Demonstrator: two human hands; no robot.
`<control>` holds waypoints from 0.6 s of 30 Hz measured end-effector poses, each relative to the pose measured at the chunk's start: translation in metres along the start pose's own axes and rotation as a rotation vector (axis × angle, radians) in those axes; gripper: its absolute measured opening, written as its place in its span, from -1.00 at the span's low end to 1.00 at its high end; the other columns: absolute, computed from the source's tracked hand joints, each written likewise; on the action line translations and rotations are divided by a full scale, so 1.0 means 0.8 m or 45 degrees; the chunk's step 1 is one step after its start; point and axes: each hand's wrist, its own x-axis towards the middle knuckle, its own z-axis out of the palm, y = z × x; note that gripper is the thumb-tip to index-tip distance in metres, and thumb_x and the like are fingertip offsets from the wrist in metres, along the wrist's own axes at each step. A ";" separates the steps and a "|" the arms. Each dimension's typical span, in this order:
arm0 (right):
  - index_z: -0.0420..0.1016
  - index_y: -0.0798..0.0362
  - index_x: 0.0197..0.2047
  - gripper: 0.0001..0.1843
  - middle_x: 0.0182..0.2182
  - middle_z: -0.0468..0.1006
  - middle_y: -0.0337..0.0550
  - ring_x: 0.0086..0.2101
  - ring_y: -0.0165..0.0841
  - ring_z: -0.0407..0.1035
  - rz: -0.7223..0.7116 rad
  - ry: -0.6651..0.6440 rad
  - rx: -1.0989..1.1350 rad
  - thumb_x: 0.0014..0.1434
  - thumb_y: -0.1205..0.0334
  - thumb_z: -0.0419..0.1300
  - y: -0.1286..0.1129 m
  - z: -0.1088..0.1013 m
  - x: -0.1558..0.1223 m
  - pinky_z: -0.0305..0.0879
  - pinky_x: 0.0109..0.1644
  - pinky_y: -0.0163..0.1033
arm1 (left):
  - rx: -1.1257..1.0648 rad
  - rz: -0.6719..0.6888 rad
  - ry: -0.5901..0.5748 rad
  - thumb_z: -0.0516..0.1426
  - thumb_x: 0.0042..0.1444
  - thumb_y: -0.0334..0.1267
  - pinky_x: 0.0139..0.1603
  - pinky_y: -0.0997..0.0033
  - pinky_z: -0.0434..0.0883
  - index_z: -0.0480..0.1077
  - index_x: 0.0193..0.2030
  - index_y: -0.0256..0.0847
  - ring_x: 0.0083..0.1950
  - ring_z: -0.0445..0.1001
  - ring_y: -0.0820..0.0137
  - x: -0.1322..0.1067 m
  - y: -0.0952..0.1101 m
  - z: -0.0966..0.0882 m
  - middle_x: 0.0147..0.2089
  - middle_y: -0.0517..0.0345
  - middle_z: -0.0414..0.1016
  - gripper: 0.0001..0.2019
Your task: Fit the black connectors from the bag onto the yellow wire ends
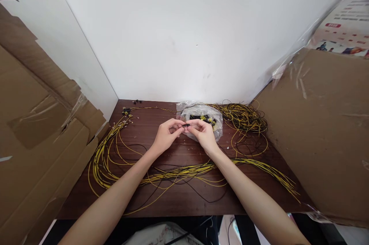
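Both hands meet over the middle of the table, pinching a small black connector (186, 125) between fingertips. My left hand (167, 134) grips its left side, and my right hand (203, 132) has its right side. Right behind them lies a clear plastic bag (218, 122) filled with black and yellow connector parts (203, 118). Under my forearms runs a long bundle of yellow and black wires (178, 171), curving up at the left to pale tips. Whether a wire enters the held connector is too small to tell.
A tangled heap of yellow and black wire (245, 117) sits at the back right of the brown table (184, 202). Several connectors (126, 111) lie at the back left. Cardboard walls (43, 122) stand at left and right, with a white wall (184, 37) behind.
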 end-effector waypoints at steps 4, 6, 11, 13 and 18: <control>0.50 0.09 -0.35 -0.75 -0.44 0.56 -0.20 -0.43 -0.39 0.45 -0.064 0.017 -0.093 -0.17 0.22 0.33 0.000 -0.003 0.002 0.43 -0.24 -0.22 | 0.118 0.017 0.078 0.19 0.01 -0.24 -0.48 0.53 0.35 0.47 -0.30 -0.32 -0.48 0.33 0.53 0.001 0.000 -0.003 -0.42 0.15 0.37 -0.82; 0.49 0.09 -0.36 -0.76 -0.45 0.55 -0.20 -0.43 -0.38 0.44 -0.070 0.032 -0.122 -0.17 0.21 0.32 -0.003 -0.005 0.003 0.43 -0.23 -0.20 | 0.183 0.041 0.096 0.17 0.02 -0.23 -0.49 0.54 0.33 0.47 -0.33 -0.31 -0.51 0.32 0.55 0.001 -0.001 -0.005 -0.42 0.15 0.38 -0.83; 0.49 0.09 -0.32 -0.73 -0.35 0.56 -0.14 -0.37 -0.37 0.42 -0.137 -0.006 -0.287 -0.15 0.21 0.30 -0.005 -0.010 0.004 0.40 -0.21 -0.22 | 0.302 0.131 0.099 0.15 0.05 -0.22 -0.49 0.55 0.29 0.46 -0.34 -0.29 -0.48 0.31 0.52 0.002 -0.003 -0.007 -0.42 0.14 0.38 -0.83; 0.49 0.09 -0.28 -0.73 -0.28 0.55 -0.11 -0.33 -0.36 0.42 -0.178 -0.069 -0.365 -0.12 0.22 0.29 -0.003 -0.009 0.003 0.39 -0.21 -0.23 | 0.347 0.149 0.079 0.13 0.06 -0.23 -0.45 0.54 0.29 0.45 -0.36 -0.29 -0.43 0.33 0.50 0.001 -0.002 -0.006 -0.42 0.14 0.38 -0.84; 0.50 0.10 -0.30 -0.81 -0.34 0.55 -0.12 -0.37 -0.34 0.42 -0.228 -0.072 -0.459 -0.03 0.21 0.23 0.002 -0.007 0.000 0.38 -0.22 -0.21 | 0.404 0.156 0.028 0.11 0.06 -0.26 -0.44 0.54 0.26 0.43 -0.38 -0.28 -0.41 0.32 0.49 -0.001 0.005 -0.002 -0.40 0.13 0.39 -0.86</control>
